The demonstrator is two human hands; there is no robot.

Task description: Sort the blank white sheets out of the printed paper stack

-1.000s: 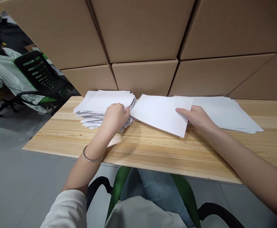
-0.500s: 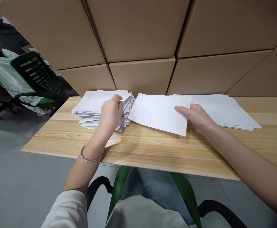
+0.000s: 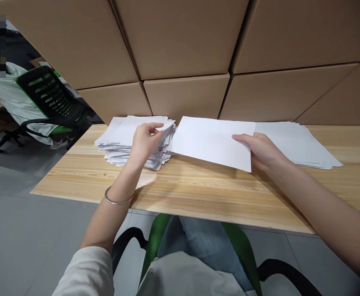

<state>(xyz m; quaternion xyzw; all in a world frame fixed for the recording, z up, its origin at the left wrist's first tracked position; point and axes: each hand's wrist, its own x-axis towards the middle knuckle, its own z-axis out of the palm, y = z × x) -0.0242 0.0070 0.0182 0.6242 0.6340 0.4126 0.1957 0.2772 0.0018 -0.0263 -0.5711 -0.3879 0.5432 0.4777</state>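
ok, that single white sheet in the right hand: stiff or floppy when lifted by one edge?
Probably floppy: the sheet is thin, held by the right hand at one edge only, its far end hanging toward the table. Likely very light, so it may flutter or slide. The messy stack under the left hand suggests sheets slip on each other easily.

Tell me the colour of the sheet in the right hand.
White sheet, plain, seen in the head view.

white sheet [image 3: 212, 140], white paper stacks [image 3: 127, 137], pale wood-grain table [image 3: 198, 189], brown cardboard boxes [image 3: 183, 41], green-black chair [image 3: 49, 98]
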